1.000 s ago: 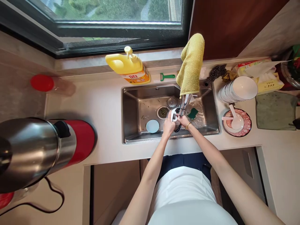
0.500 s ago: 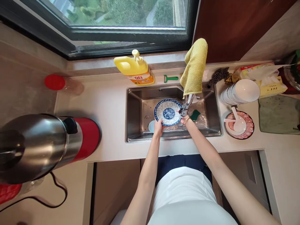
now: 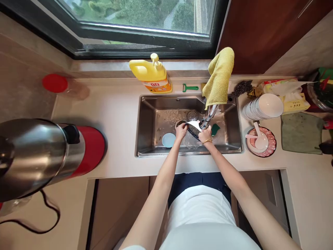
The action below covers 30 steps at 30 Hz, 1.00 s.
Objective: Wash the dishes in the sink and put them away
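Plate (image 3: 194,124) tilted at the faucet (image 3: 209,114), over the sink (image 3: 147,128); your left hand (image 3: 181,131) has its edge in a pinched grip, your right hand (image 3: 205,134) holds the opposite side.

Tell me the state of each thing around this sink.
Held plate: tilted, left hand and right hand gripping its edge.
Pale blue dish: lying in the sink.
Green pad: lying in the sink.
Yellow towel: draped over the faucet.
Yellow bottle: standing upright.
Green peeler: lying on the counter.
White bowls: stacked.
Spoons: resting on the pink plate.
Jar: red lid on.
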### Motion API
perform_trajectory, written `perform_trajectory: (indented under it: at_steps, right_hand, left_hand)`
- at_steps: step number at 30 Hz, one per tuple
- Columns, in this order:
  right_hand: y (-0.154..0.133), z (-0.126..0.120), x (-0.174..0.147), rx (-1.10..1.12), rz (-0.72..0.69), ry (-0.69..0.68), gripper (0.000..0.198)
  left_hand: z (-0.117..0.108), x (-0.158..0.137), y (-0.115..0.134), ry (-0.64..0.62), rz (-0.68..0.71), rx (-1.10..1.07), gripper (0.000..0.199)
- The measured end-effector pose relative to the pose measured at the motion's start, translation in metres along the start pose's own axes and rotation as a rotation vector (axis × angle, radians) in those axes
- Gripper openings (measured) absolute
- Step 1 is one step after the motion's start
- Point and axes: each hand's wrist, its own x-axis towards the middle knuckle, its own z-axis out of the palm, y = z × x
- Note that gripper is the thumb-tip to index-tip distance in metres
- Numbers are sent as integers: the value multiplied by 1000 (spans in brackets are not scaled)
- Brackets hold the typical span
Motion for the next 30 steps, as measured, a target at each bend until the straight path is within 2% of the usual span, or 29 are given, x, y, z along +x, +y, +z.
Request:
perform_trajectory:
  at_steps: [5, 8, 10, 12, 14, 16, 19, 21, 23, 25, 28, 30]
  right_hand:
    - [20, -41, -23, -255, -109, 60, 55]
    - [36, -63, -30, -130, -70, 208, 64]
    - [44, -72, -33, 96, 103, 400, 65]
    - [51, -76, -39, 389, 393, 584, 64]
    - [57, -80, -48, 695, 684, 656, 62]
    - [64, -87, -60, 963, 833, 627, 55]
    - [81, -110, -80, 1225, 841, 543, 30]
    - [97, -133, -90, 1275, 865, 539, 30]
    - [113, -155, -96, 1292, 910, 587, 37]
    - [126, -172, -97, 1335, 947, 659, 30]
    - [133, -185, -94, 1358, 990, 819, 12]
    - [133, -189, -93, 1350, 993, 894, 20]
  left_hand:
    - [29, -13, 6, -246, -165, -75, 28]
    - [53, -35, 15, -361, -185, -136, 37]
    - [68, -51, 27, -451, -243, -230, 51]
    - [78, -66, 42, -537, -305, -361, 66]
    - [84, -78, 56, -592, -307, -485, 71]
    - [87, -87, 67, -571, -244, -530, 66]
    - [90, -92, 77, -498, -125, -461, 62]
    - [94, -90, 81, -471, -70, -423, 63]
    - [99, -87, 85, -452, -30, -402, 65]
    - [103, -82, 90, -423, 5, -364, 69]
    - [108, -75, 101, -391, 57, -266, 73]
    - [111, -72, 109, -409, 90, -212, 74]
